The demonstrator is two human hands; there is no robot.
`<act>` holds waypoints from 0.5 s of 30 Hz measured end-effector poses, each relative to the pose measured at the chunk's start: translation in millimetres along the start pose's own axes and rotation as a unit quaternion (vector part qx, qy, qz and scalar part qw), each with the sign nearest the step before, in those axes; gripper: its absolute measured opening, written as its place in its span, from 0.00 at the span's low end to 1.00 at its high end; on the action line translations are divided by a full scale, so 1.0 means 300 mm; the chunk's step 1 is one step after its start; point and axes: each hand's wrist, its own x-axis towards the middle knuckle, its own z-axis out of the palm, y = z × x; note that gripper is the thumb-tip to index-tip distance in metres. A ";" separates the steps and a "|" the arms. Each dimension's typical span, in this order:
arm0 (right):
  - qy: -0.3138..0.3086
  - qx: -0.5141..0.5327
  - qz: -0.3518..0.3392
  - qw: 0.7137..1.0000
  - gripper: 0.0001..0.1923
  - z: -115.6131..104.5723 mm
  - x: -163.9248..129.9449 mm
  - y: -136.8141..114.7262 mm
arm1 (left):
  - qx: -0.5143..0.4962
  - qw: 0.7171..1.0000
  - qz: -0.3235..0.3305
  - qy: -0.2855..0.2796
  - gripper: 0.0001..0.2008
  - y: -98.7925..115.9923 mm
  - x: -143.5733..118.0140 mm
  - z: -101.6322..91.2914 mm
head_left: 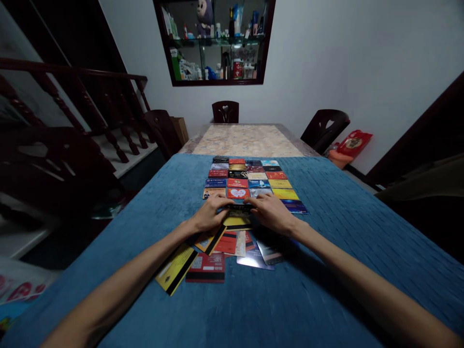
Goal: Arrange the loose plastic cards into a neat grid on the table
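Beyond the left edge of the tabletop (242, 139), a railing (90, 72) of dark wood with turned posts, then a brown chair (159, 128). Over most of the tabletop, a blue cloth (145, 314), furrowed and soft-looking; past it, a mottled beige surface up to the far edge. Left of centre, towards the near edge, a slanted yellow card (174, 268) with black stripe, then a tilted orange card (208, 241), striped likewise, just below the left hand (210, 212), thumb and fingers clamped on the left end of a black card (239, 207). Next, a dark red card (206, 268), flat and oblong, near a red card (227, 242) in a loose, overlapping fan. Farther towards the far edge, a grid of smooth cards (237, 182) in close rows. At the middle, the black card, with a yellow-and-black card (237, 222) just on its near side. Then a pale card (253, 261), glossy with glare, partly under a grey card (270, 249). Above these, the right hand (273, 212), clamped on the black card's right end. Beyond the right edge, a shiny red bag (355, 143). Partly covered by the hands: both ends of the black card and the grid's nearest row. Too small to read: most lettering. Cut off below: the near edge.
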 end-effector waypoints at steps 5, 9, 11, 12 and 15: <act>0.013 -0.001 0.000 1.000 0.19 0.006 -0.002 -0.010 | 0.001 1.000 0.020 0.013 0.17 -0.010 -0.003 0.009; 0.041 -0.014 0.003 0.999 0.19 0.003 -0.004 -0.023 | -0.002 0.999 0.024 0.026 0.16 -0.011 -0.006 0.013; 0.061 -0.029 -0.001 0.998 0.20 -0.006 -0.005 -0.031 | -0.004 0.999 0.018 0.038 0.16 -0.011 -0.005 0.012; 0.072 -0.041 -0.003 0.997 0.21 -0.013 -0.005 -0.036 | -0.006 0.999 0.015 0.046 0.16 -0.011 -0.004 0.009; 0.104 -0.077 -0.016 0.991 0.25 -0.034 -0.006 -0.044 | -0.017 0.997 0.017 0.079 0.16 -0.006 0.005 -0.005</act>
